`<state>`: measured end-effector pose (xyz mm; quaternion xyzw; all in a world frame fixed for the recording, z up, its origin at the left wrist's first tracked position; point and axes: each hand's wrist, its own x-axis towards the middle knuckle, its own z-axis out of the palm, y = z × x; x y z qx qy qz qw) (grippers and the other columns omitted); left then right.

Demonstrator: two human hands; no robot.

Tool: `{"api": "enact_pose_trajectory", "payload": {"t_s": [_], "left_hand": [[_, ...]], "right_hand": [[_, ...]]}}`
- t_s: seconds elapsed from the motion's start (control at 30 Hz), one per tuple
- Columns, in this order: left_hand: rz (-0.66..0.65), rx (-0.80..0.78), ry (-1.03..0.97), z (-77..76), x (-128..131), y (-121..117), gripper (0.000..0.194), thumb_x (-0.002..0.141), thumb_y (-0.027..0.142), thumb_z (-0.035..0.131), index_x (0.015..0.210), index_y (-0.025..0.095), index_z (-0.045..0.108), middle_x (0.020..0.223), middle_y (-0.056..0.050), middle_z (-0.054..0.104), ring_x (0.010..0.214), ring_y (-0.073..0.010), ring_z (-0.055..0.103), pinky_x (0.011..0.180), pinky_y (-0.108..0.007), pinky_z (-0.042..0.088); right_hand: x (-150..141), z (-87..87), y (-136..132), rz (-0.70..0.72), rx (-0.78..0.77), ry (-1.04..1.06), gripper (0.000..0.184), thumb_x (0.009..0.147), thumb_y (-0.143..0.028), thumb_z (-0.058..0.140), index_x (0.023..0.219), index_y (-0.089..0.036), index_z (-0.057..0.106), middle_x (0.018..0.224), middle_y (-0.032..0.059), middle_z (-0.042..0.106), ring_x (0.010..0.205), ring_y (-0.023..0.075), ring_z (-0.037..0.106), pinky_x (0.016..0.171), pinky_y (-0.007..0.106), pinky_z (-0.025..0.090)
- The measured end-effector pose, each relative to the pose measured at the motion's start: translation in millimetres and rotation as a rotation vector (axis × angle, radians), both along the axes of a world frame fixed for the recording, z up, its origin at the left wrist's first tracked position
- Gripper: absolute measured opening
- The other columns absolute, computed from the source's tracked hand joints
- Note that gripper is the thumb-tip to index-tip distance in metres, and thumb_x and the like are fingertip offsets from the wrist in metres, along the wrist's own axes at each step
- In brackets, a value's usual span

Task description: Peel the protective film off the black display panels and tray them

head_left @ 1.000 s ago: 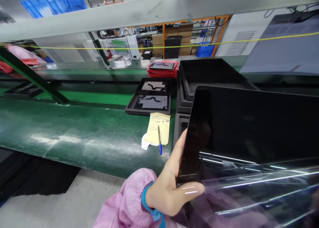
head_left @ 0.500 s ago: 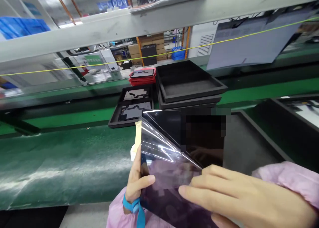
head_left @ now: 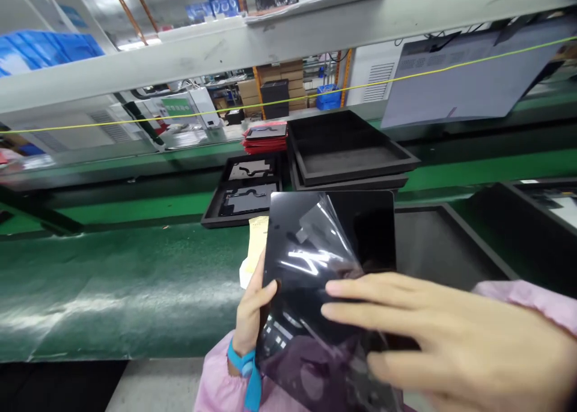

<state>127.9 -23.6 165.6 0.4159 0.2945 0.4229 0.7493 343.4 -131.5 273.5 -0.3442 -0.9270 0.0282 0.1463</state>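
Head view, nearest first: the right hand (head_left: pixel 451 334) reaches across from the right, slightly blurred, with fingers extended and loosely parted over a clear film (head_left: pixel 311 259) on a dark panel (head_left: pixel 360 232); whether every fingertip presses down cannot be told. Beyond it, the left hand (head_left: pixel 252 316), with a blue band at its wrist, grips the panel's left edge, thumb on the front. The step in hand looks to be working the film on the glass, though laying it down and lifting it off cannot be told apart here. The next move likely calls for a steady left grip and light control of the film, without smearing the face. The panel is held tilted in front of the person, over the near side of the green bench (head_left: pixel 135 286); it is glossy, black and rectangular, with bright light streaks, a purplish reflection below and the film's edge slanting across its upper part. Farther off are a yellow paper (head_left: pixel 258 244), a tray with two panels (head_left: pixel 211 215), stacked black trays (head_left: pixel 360 173) and a red stack (head_left: pixel 265 144).
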Motion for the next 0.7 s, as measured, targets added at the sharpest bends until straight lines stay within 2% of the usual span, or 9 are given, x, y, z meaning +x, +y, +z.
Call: {"api": "enact_pose_trajectory", "payload": {"t_s": [0.1, 0.17, 0.27, 0.33, 0.4, 0.47, 0.5, 0.6, 0.7], "left_hand": [[0.022, -0.026, 0.02, 2.4, 6, 11, 0.069, 0.079, 0.027, 0.064, 0.143, 0.027, 0.039, 0.144, 0.0, 0.048, 0.14, -0.0251, 0.032, 0.118, -0.035, 0.022], [-0.026, -0.031, -0.004, 3.2, 8, 16, 0.071, 0.078, 0.026, 0.064, 0.144, 0.028, 0.038, 0.146, 0.001, 0.046, 0.14, -0.0261, 0.032, 0.118, -0.037, 0.021], [-0.107, -0.062, -0.082, 6.8, 11, 19, 0.068, 0.082, 0.022, 0.061, 0.145, 0.029, 0.035, 0.143, 0.0, 0.05, 0.136, -0.0266, 0.039, 0.117, -0.041, 0.026], [-0.128, -0.038, -0.091, 11.1, 13, 20, 0.062, 0.085, 0.022, 0.058, 0.143, 0.029, 0.039, 0.143, 0.001, 0.05, 0.137, -0.025, 0.038, 0.117, -0.039, 0.027], [-0.09, 0.026, -0.045, 17.8, 16, 21, 0.05, 0.086, 0.022, 0.057, 0.136, 0.028, 0.05, 0.144, 0.005, 0.048, 0.141, -0.0216, 0.031, 0.119, -0.034, 0.023], [-0.027, 0.07, 0.04, 28.6, 22, 22, 0.039, 0.086, 0.02, 0.057, 0.124, 0.026, 0.062, 0.14, 0.008, 0.051, 0.144, -0.0185, 0.022, 0.119, -0.03, 0.02], [0.004, 0.07, 0.077, 35.8, 25, 22, 0.034, 0.086, 0.018, 0.056, 0.118, 0.025, 0.066, 0.137, 0.009, 0.054, 0.144, -0.0174, 0.019, 0.119, -0.029, 0.019], [0.036, 0.004, 0.125, 61.0, 37, 22, 0.034, 0.087, 0.01, 0.048, 0.111, 0.021, 0.07, 0.131, 0.009, 0.059, 0.145, -0.0163, 0.014, 0.119, -0.031, 0.022], [0.048, -0.059, 0.097, 79.3, 47, 24, 0.042, 0.087, 0.005, 0.043, 0.119, 0.02, 0.065, 0.131, 0.009, 0.059, 0.144, -0.0188, 0.02, 0.118, -0.034, 0.026]], "right_hand": [[21, 3.1, 16, 0.043, -0.126, -0.025, 0.016, 0.089, -0.02, 0.052, 0.085, -0.018, 0.067, 0.14, 0.0025, 0.044, 0.141, 0.0181, 0.023, 0.111, 0.033, 0.038], [30, -0.3, 26, 0.049, -0.142, -0.009, 0.015, 0.091, -0.025, 0.055, 0.085, -0.017, 0.067, 0.139, 0.0046, 0.045, 0.14, 0.0185, 0.025, 0.109, 0.032, 0.041], [30, -8.8, 35, 0.055, -0.093, 0.046, 0.02, 0.092, -0.027, 0.054, 0.077, -0.015, 0.061, 0.128, 0.0069, 0.054, 0.137, 0.0183, 0.032, 0.105, 0.03, 0.043], [26, -13.4, 39, 0.028, 0.03, 0.096, 0.019, 0.093, -0.024, 0.054, 0.075, -0.015, 0.056, 0.116, 0.0064, 0.06, 0.13, 0.0177, 0.041, 0.099, 0.03, 0.045], [22, -16.5, 44, -0.107, 0.254, 0.18, 0.016, 0.09, -0.02, 0.056, 0.075, -0.016, 0.054, 0.104, 0.0044, 0.064, 0.121, 0.0194, 0.048, 0.095, 0.035, 0.042], [23, -18.7, 53, -0.337, 0.488, 0.346, 0.018, 0.087, -0.017, 0.059, 0.07, -0.017, 0.053, 0.096, 0.0034, 0.066, 0.114, 0.0226, 0.053, 0.095, 0.042, 0.038], [25, -19.7, 58, -0.46, 0.545, 0.463, 0.021, 0.085, -0.017, 0.061, 0.066, -0.017, 0.052, 0.094, 0.0032, 0.067, 0.11, 0.0235, 0.054, 0.095, 0.044, 0.037], [32, -21.3, 72, -0.713, 0.469, 0.856, 0.027, 0.082, -0.021, 0.063, 0.059, -0.016, 0.052, 0.094, 0.0041, 0.067, 0.098, 0.0225, 0.059, 0.089, 0.042, 0.041], [33, -18.6, 78, -0.808, 0.345, 1.075, 0.024, 0.078, -0.021, 0.062, 0.057, -0.015, 0.053, 0.09, 0.0054, 0.067, 0.085, 0.0186, 0.061, 0.073, 0.034, 0.04]]}}
